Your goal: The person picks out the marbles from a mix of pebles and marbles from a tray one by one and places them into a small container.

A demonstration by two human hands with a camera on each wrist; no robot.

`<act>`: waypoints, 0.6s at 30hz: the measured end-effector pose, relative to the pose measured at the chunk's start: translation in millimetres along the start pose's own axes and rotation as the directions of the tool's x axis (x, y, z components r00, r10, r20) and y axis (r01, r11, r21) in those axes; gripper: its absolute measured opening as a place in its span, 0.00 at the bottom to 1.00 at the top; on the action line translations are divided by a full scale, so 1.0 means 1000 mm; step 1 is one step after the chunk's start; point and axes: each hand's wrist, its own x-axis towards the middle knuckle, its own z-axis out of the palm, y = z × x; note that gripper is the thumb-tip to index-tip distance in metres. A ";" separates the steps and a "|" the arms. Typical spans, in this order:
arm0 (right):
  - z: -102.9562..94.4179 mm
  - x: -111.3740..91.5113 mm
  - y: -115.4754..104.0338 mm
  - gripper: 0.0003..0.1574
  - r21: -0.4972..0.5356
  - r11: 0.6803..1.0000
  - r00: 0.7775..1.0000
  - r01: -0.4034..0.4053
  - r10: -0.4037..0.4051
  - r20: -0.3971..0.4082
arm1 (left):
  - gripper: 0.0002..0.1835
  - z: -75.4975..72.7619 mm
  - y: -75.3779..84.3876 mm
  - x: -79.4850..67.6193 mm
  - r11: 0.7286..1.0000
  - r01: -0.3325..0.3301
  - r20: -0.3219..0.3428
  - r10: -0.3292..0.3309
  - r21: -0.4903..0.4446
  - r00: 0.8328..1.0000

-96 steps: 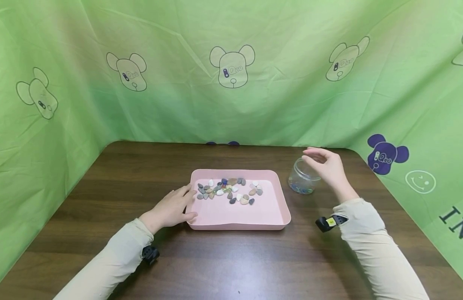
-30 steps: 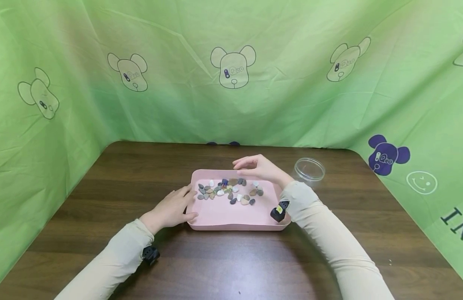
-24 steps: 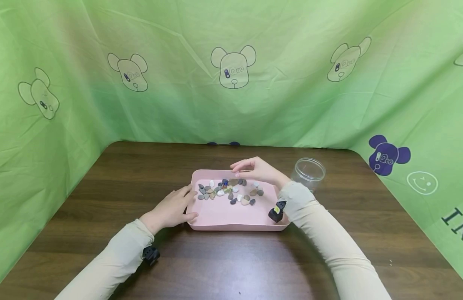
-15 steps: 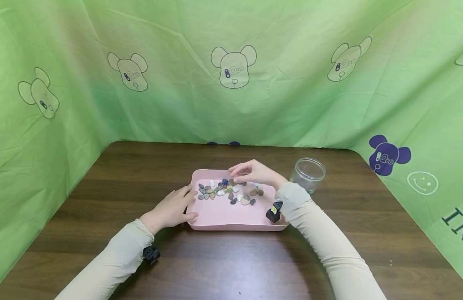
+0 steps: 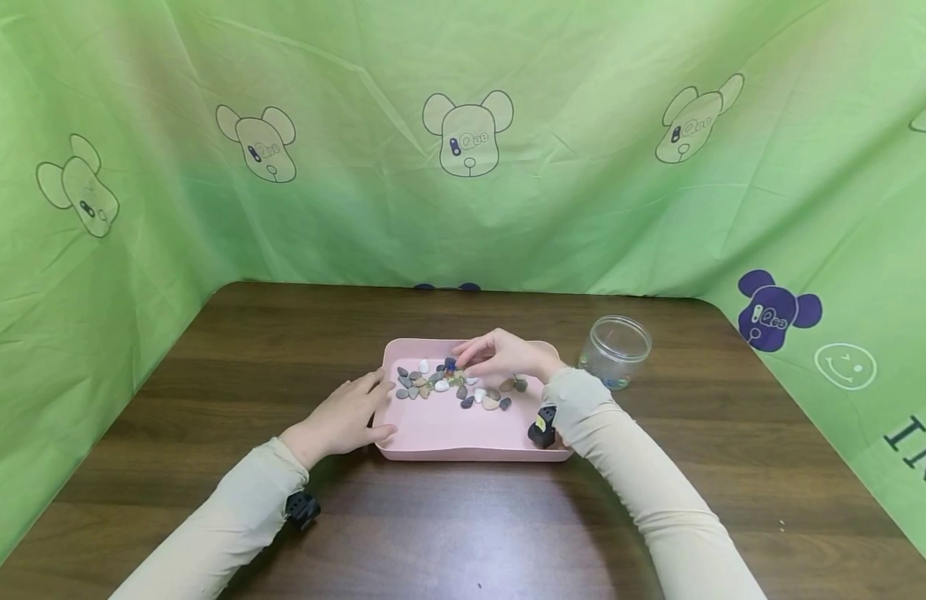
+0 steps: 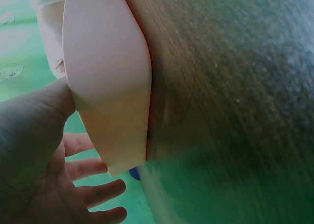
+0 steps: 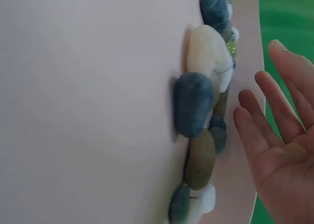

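My left hand (image 5: 341,417) rests on the left rim of a shallow pink tray (image 5: 447,433). In the left wrist view its fingers (image 6: 100,192) are spread and straight beside the tray wall. Grey, white and brown pebbles (image 5: 490,403) lie scattered in the tray, with a few coloured glass marbles (image 5: 451,365) among them. My right hand (image 5: 508,353) hovers over the far middle of the tray, fingertips near the marbles. The right wrist view shows its fingers (image 7: 279,101) extended, apart from the pebbles (image 7: 194,103), with nothing visible in them.
A clear lidless jar (image 5: 618,342) stands right of the tray, with several marbles (image 5: 616,384) at its bottom. The brown wooden table (image 5: 402,533) bears both. A green printed cloth (image 5: 335,208) hangs behind and along the sides.
From above the jar, my right hand has moved left over the tray, then lower and nearer the marbles. My left hand has stayed on the tray's left rim.
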 end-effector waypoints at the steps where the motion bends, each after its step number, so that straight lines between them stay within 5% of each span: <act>1: 0.001 0.000 0.001 0.15 -0.005 1.000 1.000 -0.001 0.001 0.003 | 0.34 0.000 0.000 0.000 1.000 0.000 0.001 0.000 0.000 1.000; 18: 0.007 0.005 0.009 0.13 -0.112 0.994 1.000 0.010 -0.010 0.003 | 0.33 0.001 0.000 0.000 1.000 -0.008 -0.007 0.008 0.002 1.000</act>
